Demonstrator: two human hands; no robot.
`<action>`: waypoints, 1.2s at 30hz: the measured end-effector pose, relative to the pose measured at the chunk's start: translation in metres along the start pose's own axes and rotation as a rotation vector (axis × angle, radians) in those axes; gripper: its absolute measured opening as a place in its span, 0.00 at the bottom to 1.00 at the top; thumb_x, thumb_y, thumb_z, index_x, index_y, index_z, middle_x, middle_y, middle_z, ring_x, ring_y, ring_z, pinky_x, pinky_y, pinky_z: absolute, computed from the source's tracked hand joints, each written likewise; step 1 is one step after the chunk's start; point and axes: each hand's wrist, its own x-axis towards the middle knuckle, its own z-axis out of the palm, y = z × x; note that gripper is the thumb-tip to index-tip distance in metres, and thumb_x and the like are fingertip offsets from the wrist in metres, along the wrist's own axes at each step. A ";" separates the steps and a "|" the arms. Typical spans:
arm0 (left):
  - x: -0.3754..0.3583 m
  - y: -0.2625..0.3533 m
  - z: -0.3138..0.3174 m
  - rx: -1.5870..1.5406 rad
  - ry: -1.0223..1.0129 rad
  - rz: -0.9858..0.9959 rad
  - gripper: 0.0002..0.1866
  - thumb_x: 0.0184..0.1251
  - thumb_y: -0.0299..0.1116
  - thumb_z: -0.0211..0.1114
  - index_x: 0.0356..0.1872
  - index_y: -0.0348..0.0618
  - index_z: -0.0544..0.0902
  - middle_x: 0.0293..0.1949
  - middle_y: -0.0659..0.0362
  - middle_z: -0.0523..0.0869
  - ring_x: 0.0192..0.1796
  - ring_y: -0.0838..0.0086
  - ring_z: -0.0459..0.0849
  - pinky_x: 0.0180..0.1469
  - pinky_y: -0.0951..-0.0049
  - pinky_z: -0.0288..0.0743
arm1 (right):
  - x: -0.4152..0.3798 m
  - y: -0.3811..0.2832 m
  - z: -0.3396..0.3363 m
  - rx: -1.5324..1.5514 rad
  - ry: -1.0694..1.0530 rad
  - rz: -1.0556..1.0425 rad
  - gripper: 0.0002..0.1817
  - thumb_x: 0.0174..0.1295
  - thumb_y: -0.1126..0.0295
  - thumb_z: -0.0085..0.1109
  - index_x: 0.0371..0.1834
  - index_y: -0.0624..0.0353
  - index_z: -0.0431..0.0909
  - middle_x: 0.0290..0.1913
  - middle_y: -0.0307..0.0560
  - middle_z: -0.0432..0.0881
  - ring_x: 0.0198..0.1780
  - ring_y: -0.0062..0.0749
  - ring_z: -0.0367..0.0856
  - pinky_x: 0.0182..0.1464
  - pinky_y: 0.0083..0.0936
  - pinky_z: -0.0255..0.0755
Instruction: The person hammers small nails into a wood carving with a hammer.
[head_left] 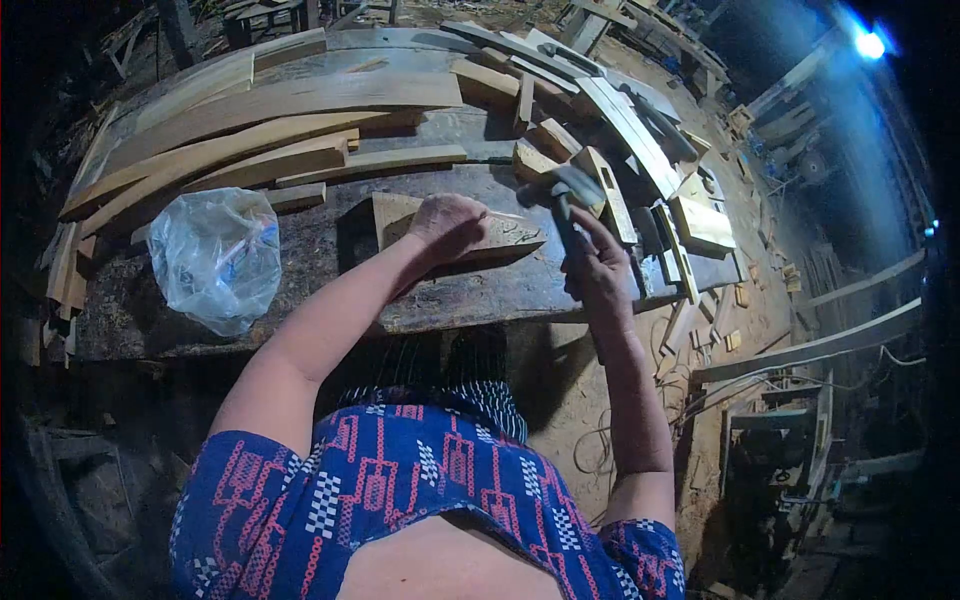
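My left hand [450, 222] is closed in a fist over a wooden block [512, 233] that tapers to a point on the right. What its fingers hold, if anything, is hidden. The block's upper face looks carved or notched, and it lies near the bench's front edge. To the right, my right hand [600, 268] is wrapped round the handle of a hammer [563, 210]. The hammer is raised, its head slightly blurred, to the right of the block and apart from it.
A clear plastic bag [215, 260] with small items inside sits on the workbench [330, 300], left of the block. Long planks [290, 105] cover the back left. Wood pieces and tools [605, 195] crowd the right side. Offcuts litter the floor [770, 300]; a bright lamp shines at upper right.
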 end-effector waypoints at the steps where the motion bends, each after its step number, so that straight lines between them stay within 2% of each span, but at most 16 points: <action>1: 0.000 -0.003 0.002 -0.009 0.038 0.040 0.14 0.61 0.46 0.54 0.38 0.52 0.83 0.31 0.51 0.84 0.37 0.57 0.83 0.38 0.59 0.77 | 0.006 0.013 -0.002 -0.114 -0.002 0.083 0.17 0.66 0.66 0.51 0.58 0.49 0.73 0.20 0.33 0.70 0.17 0.14 0.64 0.18 0.12 0.60; 3: 0.000 -0.004 0.003 -0.014 0.077 0.086 0.14 0.61 0.45 0.54 0.39 0.52 0.83 0.32 0.50 0.84 0.38 0.57 0.83 0.38 0.59 0.77 | 0.010 0.020 -0.004 -0.201 -0.015 0.162 0.18 0.65 0.65 0.52 0.58 0.49 0.73 0.20 0.33 0.70 0.16 0.14 0.64 0.17 0.13 0.60; 5: 0.000 0.000 0.002 -0.077 0.090 0.034 0.15 0.58 0.43 0.55 0.27 0.43 0.82 0.30 0.46 0.83 0.36 0.53 0.83 0.38 0.57 0.77 | 0.008 0.002 -0.003 -0.162 -0.024 0.118 0.18 0.64 0.65 0.53 0.58 0.49 0.73 0.20 0.33 0.70 0.16 0.14 0.65 0.17 0.13 0.59; 8: -0.003 0.008 -0.010 -0.080 -0.039 -0.048 0.12 0.61 0.43 0.54 0.39 0.53 0.83 0.33 0.52 0.84 0.39 0.58 0.83 0.40 0.63 0.77 | 0.008 -0.009 -0.003 -0.031 -0.048 0.002 0.17 0.64 0.66 0.53 0.57 0.49 0.74 0.20 0.34 0.71 0.17 0.14 0.67 0.16 0.12 0.59; 10: -0.002 0.007 -0.008 -0.130 0.020 -0.047 0.11 0.60 0.41 0.55 0.38 0.53 0.83 0.33 0.52 0.84 0.39 0.57 0.83 0.40 0.63 0.77 | 0.008 -0.017 0.004 -0.001 0.037 -0.002 0.18 0.64 0.66 0.52 0.57 0.49 0.74 0.20 0.35 0.72 0.17 0.14 0.67 0.16 0.12 0.59; 13: 0.000 0.004 -0.004 0.047 -0.102 -0.006 0.12 0.59 0.41 0.56 0.39 0.52 0.83 0.33 0.52 0.84 0.39 0.55 0.83 0.40 0.61 0.76 | 0.014 0.004 0.001 -0.161 -0.016 0.135 0.17 0.64 0.66 0.52 0.57 0.49 0.74 0.21 0.34 0.72 0.16 0.14 0.65 0.15 0.14 0.58; 14: -0.004 0.000 -0.001 -0.016 -0.001 0.058 0.11 0.59 0.41 0.57 0.38 0.51 0.83 0.32 0.51 0.84 0.39 0.55 0.83 0.39 0.61 0.76 | 0.016 0.006 0.000 -0.168 -0.047 0.211 0.17 0.65 0.66 0.52 0.57 0.49 0.74 0.21 0.34 0.72 0.16 0.14 0.65 0.15 0.14 0.58; 16: -0.003 -0.004 0.001 -0.079 0.104 0.119 0.11 0.59 0.41 0.57 0.37 0.50 0.83 0.32 0.51 0.84 0.39 0.55 0.83 0.38 0.61 0.76 | 0.015 -0.007 0.000 -0.160 -0.032 0.181 0.18 0.65 0.66 0.52 0.58 0.49 0.73 0.21 0.34 0.72 0.16 0.14 0.65 0.15 0.13 0.58; 20: 0.000 0.002 0.002 -0.187 -0.036 -0.049 0.12 0.59 0.44 0.57 0.36 0.49 0.81 0.33 0.50 0.83 0.39 0.56 0.83 0.37 0.60 0.76 | 0.007 -0.019 0.009 -0.007 0.034 0.014 0.18 0.65 0.65 0.52 0.59 0.49 0.73 0.20 0.34 0.71 0.16 0.15 0.65 0.15 0.13 0.58; 22: 0.002 0.003 -0.004 0.013 -0.113 -0.024 0.14 0.60 0.46 0.55 0.37 0.50 0.81 0.34 0.50 0.83 0.40 0.56 0.82 0.38 0.60 0.75 | 0.013 0.002 0.003 -0.049 0.045 -0.016 0.18 0.65 0.64 0.52 0.59 0.49 0.73 0.19 0.33 0.70 0.15 0.15 0.64 0.15 0.13 0.57; 23: -0.001 -0.002 0.000 -0.119 0.014 0.047 0.14 0.61 0.46 0.55 0.37 0.50 0.81 0.34 0.50 0.83 0.39 0.56 0.83 0.39 0.60 0.76 | 0.013 0.009 -0.001 -0.151 -0.004 0.074 0.19 0.64 0.64 0.53 0.58 0.49 0.73 0.20 0.33 0.71 0.15 0.15 0.65 0.15 0.13 0.58; 26: 0.002 -0.003 0.000 0.001 0.004 0.080 0.14 0.60 0.46 0.55 0.37 0.50 0.81 0.35 0.51 0.84 0.41 0.57 0.83 0.40 0.60 0.76 | 0.011 -0.002 -0.003 -0.295 -0.038 0.185 0.19 0.64 0.64 0.53 0.58 0.51 0.73 0.20 0.35 0.72 0.15 0.15 0.66 0.15 0.13 0.59; 29: 0.002 0.006 -0.003 -0.053 -0.070 -0.023 0.14 0.60 0.46 0.55 0.37 0.49 0.81 0.36 0.51 0.84 0.42 0.56 0.82 0.41 0.59 0.76 | 0.004 -0.015 0.004 0.048 -0.014 0.023 0.19 0.63 0.70 0.49 0.58 0.54 0.73 0.20 0.38 0.73 0.16 0.17 0.67 0.16 0.14 0.60; 33: -0.006 0.009 -0.014 -0.065 -0.002 0.004 0.12 0.59 0.42 0.56 0.33 0.46 0.81 0.34 0.50 0.83 0.42 0.56 0.82 0.41 0.60 0.76 | 0.014 0.018 -0.004 -0.008 -0.033 -0.078 0.18 0.64 0.71 0.48 0.57 0.54 0.73 0.20 0.37 0.73 0.15 0.17 0.65 0.16 0.14 0.59; 34: -0.006 0.009 -0.014 -0.008 0.044 0.076 0.12 0.59 0.41 0.56 0.33 0.45 0.81 0.33 0.50 0.83 0.42 0.56 0.82 0.41 0.60 0.76 | 0.010 0.010 0.000 -0.234 0.026 0.201 0.17 0.64 0.71 0.49 0.56 0.52 0.75 0.20 0.36 0.72 0.16 0.16 0.65 0.16 0.14 0.58; 36: 0.001 0.003 -0.006 0.006 0.079 0.130 0.11 0.59 0.40 0.56 0.33 0.45 0.80 0.33 0.49 0.83 0.41 0.55 0.82 0.41 0.59 0.77 | 0.012 0.008 -0.008 -0.242 -0.003 0.192 0.15 0.65 0.70 0.50 0.54 0.48 0.77 0.21 0.35 0.72 0.17 0.15 0.68 0.15 0.14 0.61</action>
